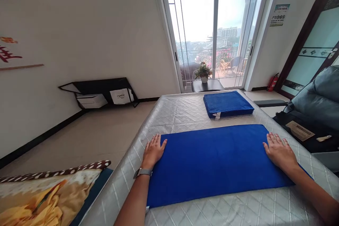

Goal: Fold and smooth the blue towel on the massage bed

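Note:
A blue towel (212, 164) lies spread flat across the quilted silver mattress (180, 113). My left hand (154, 150) rests open at its far left corner, palm down, with the thumb on the cloth. On the right edge lies my right hand (280, 151), also open and flat, its fingers pointing away from me and partly beyond the cloth. Part of the towel's right edge is hidden under my right forearm. Farther back sits a neat stack of folded blue towels (227, 102), with a white tag at its front left corner.
A dark chair (208, 85) bearing a potted plant (203, 72) stands behind the mattress, before the glass door. Dark leather seating (317, 91) is at the right. Patterned bedding (53, 194) lies at the lower left; a black shelf (100, 86) is against the wall.

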A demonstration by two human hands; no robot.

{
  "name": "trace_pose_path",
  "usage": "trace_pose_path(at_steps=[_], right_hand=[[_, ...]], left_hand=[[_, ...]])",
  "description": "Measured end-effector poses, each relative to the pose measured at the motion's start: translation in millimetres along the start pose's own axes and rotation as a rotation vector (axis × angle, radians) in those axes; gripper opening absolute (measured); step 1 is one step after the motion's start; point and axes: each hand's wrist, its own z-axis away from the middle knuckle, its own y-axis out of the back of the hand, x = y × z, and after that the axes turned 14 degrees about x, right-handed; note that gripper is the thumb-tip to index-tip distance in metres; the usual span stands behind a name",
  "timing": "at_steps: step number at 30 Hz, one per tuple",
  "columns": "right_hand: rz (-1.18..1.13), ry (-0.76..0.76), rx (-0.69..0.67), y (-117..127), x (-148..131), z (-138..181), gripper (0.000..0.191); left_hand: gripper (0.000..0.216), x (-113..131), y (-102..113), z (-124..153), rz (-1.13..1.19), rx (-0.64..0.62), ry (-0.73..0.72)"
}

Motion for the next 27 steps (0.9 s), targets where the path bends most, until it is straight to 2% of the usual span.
trace_pose_path(at_steps=[3,6,11,14,16,18,21,27], right_hand=[[-0.057,0.13,0.049,32.3,-51.2,2.7,0.062],[-0.21,0.273,0.031,71.0,-130.5,14.8,0.062],[-0.563,0.523,-0.101,132.0,-269.0,50.0,0.069],[-0.739,0.624,-0.173,156.0,-332.9,67.8,0.071],[-0.815,0.657,-0.209,163.8,-365.8,75.6,0.071],[-0.859,0.669,-0.237,165.5,-390.2,80.5,0.07],[-0.901,0.669,-0.262,161.2,-409.2,84.2,0.068],[-0.895,0.666,-0.307,154.4,-407.2,84.8,0.07]], left_hand=[[0.07,0.4,-0.2,0.4,0.01,0.004,-0.005],[0.071,0.7,-0.7,0.3,0.026,0.006,0.006],[0.07,2.4,0.8,0.8,0.037,0.016,0.017],[0.07,3.1,2.7,1.3,0.034,0.018,0.006],[0.069,3.1,3.5,1.5,0.035,0.023,-0.001],[0.068,2.9,3.8,1.5,0.039,0.027,-0.004],[0.068,3.0,3.5,1.2,0.042,0.029,-0.005],[0.069,3.5,2.7,0.6,0.05,0.043,0.006]])
